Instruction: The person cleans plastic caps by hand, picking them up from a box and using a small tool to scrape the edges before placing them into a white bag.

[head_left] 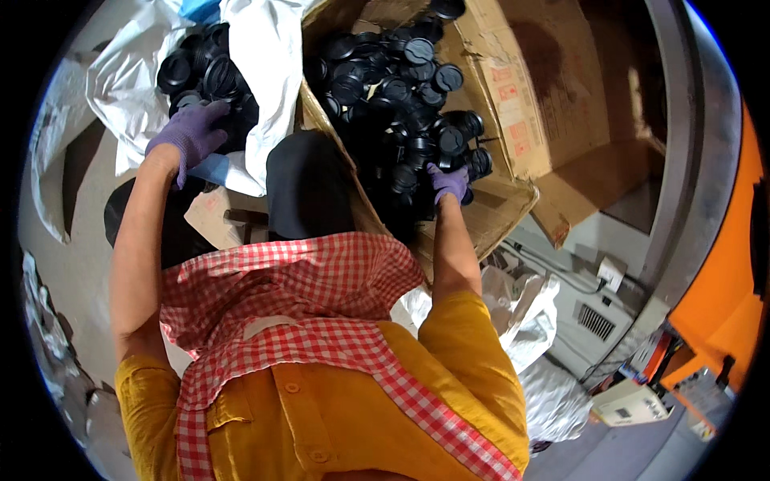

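Purple gloves cover both my hands. My left hand point(192, 135) lies at the near edge of a heap of black plastic caps point(218, 76) in a white sack point(271, 72), its fingers spread against them. Inside a cardboard box point(489, 88) sits a larger pile of similar black caps point(393, 88), round with ridged tops. My right hand point(449, 183) reaches into the box's near right part, with thumb and fingers closed around a black cap point(479, 163). Its fingertips are partly hidden among the pieces.
The sack stands left of the box, by my knees. Right of the box are another open carton point(593, 96), a grey metal frame point(690, 160) and an orange panel point(726, 297). Plastic bags point(549, 393) and a pale cabinet with a vent point(595, 322) are at lower right.
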Demonstrator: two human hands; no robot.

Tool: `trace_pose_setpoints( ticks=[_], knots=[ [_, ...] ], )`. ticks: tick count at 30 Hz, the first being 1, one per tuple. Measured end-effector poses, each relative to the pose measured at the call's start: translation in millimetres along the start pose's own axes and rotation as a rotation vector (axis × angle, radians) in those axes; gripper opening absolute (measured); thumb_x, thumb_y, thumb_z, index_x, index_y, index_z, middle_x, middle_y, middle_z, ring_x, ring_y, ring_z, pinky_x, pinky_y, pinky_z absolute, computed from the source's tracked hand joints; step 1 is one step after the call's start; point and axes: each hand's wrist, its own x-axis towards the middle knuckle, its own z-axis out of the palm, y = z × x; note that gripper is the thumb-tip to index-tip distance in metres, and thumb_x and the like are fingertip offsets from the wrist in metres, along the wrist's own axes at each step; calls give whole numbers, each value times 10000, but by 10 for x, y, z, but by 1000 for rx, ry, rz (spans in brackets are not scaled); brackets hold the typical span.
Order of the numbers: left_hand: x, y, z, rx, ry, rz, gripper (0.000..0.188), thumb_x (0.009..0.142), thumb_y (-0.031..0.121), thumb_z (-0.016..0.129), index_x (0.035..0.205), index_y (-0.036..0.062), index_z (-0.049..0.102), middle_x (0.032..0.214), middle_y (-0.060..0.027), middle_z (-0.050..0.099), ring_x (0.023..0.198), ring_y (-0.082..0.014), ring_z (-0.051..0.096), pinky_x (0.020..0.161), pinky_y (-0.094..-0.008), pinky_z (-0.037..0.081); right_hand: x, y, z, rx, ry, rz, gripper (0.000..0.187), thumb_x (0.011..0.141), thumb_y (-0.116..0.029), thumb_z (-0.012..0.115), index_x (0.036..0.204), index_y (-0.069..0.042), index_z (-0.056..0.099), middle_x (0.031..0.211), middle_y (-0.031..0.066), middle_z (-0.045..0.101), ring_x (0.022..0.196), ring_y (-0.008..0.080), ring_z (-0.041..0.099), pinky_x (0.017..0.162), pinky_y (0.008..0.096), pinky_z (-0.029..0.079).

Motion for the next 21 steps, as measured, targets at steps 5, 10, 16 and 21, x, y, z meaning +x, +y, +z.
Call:
trace_pose_setpoints(
  ticks=[5, 10, 16, 21],
  knots=[
    [55, 77, -11, 47, -48, -27, 486, 793, 203, 577, 1260, 105, 485, 1165, -197, 544, 1094, -349, 507, 938, -401, 402, 102, -89, 176, -159, 80, 25, 859, 657, -375, 738, 1307, -44, 285, 1299, 218, 397, 1184, 366, 417, 980, 412, 372],
    [60, 58, 5, 56, 8, 21, 472, 795, 197, 581, 1250, 108, 497, 1172, -192, 543, 1097, -346, 508, 945, -396, 401, 64, -89, -190, 23, 111, -81, 627, 677, -284, 666, 1194, -42, 408, 1206, 223, 485, 1064, 390, 512, 905, 437, 412],
    [48, 82, -19, 35, -34, 34, 473, 795, 198, 589, 1250, 109, 495, 1196, -181, 535, 1108, -345, 504, 954, -396, 395, -205, 232, -723, 799, -166, -213, 389, 758, -166, 566, 1133, -72, 527, 1078, 151, 598, 998, 298, 577, 857, 390, 450],
    [-39, -5, 38, 52, 68, 88, 474, 799, 219, 589, 1250, 104, 496, 1218, -181, 524, 1167, -337, 464, 985, -387, 372, -742, 548, -330, 1622, -589, 215, 466, 783, -212, 603, 1229, -122, 500, 1107, 125, 591, 981, 240, 589, 927, 392, 438]
  ],
)
